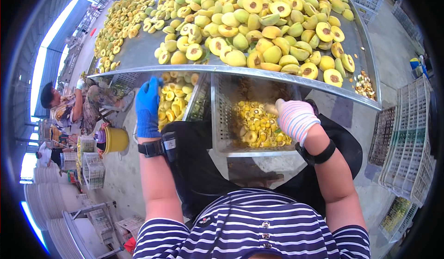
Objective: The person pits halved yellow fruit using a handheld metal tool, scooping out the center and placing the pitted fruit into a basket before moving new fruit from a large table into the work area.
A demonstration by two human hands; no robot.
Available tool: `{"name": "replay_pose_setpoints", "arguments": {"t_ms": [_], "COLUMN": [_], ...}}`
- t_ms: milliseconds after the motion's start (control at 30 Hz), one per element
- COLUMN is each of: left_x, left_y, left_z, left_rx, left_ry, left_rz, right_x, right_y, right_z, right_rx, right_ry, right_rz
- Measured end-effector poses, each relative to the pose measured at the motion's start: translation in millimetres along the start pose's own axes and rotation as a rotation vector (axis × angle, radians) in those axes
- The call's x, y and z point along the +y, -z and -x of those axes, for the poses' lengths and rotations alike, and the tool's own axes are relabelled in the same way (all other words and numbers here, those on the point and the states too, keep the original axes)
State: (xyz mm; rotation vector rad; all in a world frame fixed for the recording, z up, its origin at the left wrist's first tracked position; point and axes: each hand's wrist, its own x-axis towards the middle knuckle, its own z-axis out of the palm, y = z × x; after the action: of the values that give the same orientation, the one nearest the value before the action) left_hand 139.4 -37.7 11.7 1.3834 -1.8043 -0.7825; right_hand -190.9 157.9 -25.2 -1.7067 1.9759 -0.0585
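My left hand (148, 107), in a blue knitted glove, is raised just below the table's front edge, beside a crate of yellow fruit halves (173, 104). Its back faces me, and the fingers are too hidden to show whether they grip anything. My right hand (297, 119), in a white glove with pink and blue stripes, hovers over the right side of a grey plastic crate (222, 115). Its fingers are bent together around something blurred and pale that I cannot make out. Yellow fruit pieces (261, 125), some with brown centres, lie in that crate.
A metal table (323, 84) spans the front, heaped with halved yellow-green fruit (240, 42); loose pits (364, 85) lie at its right corner. Stacked crates (407, 139) stand on the right. Leftward, another person (76, 106) sits near a yellow bucket (115, 140).
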Motion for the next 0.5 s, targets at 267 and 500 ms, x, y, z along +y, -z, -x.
{"name": "replay_pose_setpoints", "arguments": {"t_ms": [267, 500], "left_x": [15.2, 20.6], "left_y": [-88.9, -141.9], "left_z": [-87.2, -121.8], "left_rx": [-0.252, -0.578], "left_ry": [-0.189, -0.251], "left_rz": [-0.895, -1.043], "right_x": [-12.5, -11.4], "right_y": [1.4, 0.8], "right_z": [-8.5, -9.5], "right_rx": [0.052, 0.17], "right_ry": [0.075, 0.099], "right_rz": [0.004, -0.027]}}
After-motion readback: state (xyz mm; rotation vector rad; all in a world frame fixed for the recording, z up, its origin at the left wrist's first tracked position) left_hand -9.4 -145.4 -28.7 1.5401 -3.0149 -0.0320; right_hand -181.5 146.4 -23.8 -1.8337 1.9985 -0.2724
